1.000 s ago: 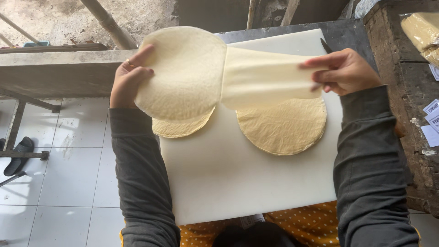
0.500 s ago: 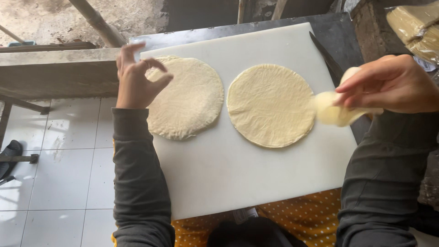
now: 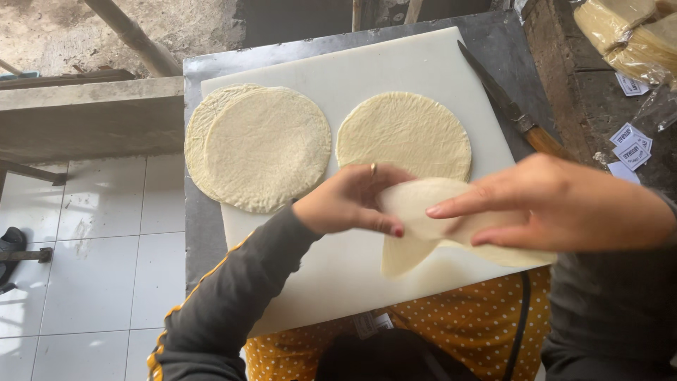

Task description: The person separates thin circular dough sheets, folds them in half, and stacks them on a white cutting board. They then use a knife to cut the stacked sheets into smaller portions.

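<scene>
My left hand [image 3: 349, 200] and my right hand [image 3: 557, 204] both grip a thin pale sheet [image 3: 412, 233], folded and bent, just above the near part of a white cutting board [image 3: 395, 77]. On the board's left lies a small stack of round flatbreads [image 3: 261, 144], one slightly offset under the top one. A single round flatbread [image 3: 403, 134] lies in the board's middle, right behind my hands. My dark sleeves cover both forearms.
A knife with a wooden handle [image 3: 515, 113] lies along the board's right edge. The board rests on a grey metal table [image 3: 201, 233]. Bagged pale slabs [image 3: 624, 35] and small paper labels [image 3: 631, 144] sit on the dark wooden surface at right. White tiled floor lies left.
My left hand left the flatbread stack and came over to the right. Both hands now hold the thin sheet near the board's front edge, lower than before.
</scene>
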